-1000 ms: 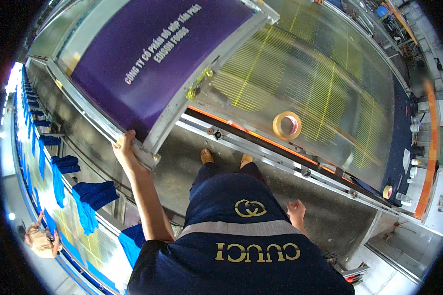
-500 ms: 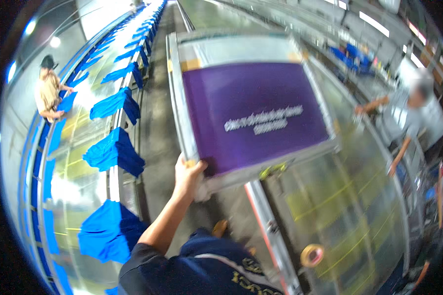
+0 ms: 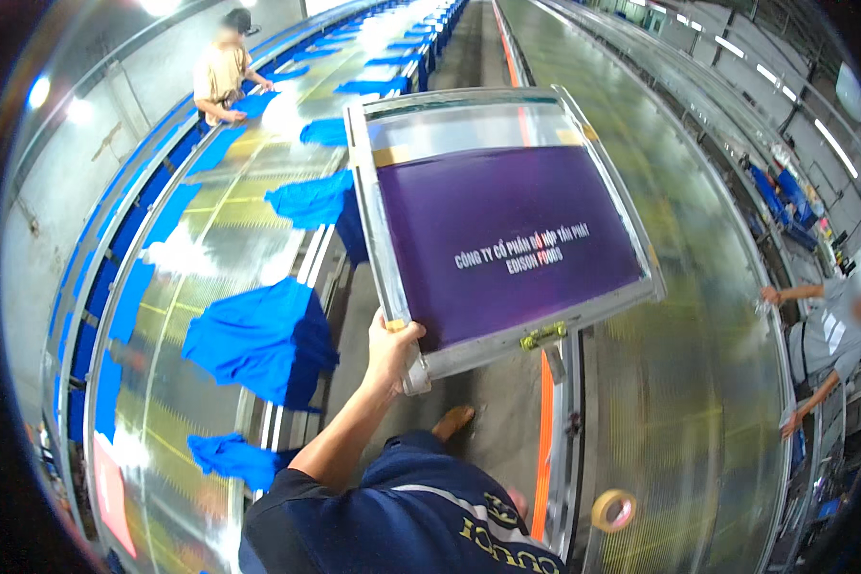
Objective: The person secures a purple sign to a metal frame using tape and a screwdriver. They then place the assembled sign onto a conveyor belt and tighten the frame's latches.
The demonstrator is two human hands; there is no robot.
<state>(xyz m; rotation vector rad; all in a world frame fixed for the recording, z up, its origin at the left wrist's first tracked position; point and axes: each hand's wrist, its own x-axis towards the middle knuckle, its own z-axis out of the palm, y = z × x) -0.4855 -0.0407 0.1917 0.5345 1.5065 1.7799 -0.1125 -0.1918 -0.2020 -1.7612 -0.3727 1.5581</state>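
My left hand grips the near left corner of a screen printing frame, thumb over the top edge. The frame has a pale metal border, a purple mesh with light lettering, and a clear band with brown tape at its far end. It is raised and tilted above the aisle and the edge of the right table. A yellow-green fitting sits on the frame's near edge. My right hand does not show.
Blue cloth pieces lie along the long left table, some draped over its edge. A tape roll rests on the right table. One person stands at the far left, another at the right table's outer edge.
My view has turned left and moved along the aisle. The frame stays in my left hand, and more of the left table with its blue cloths shows.
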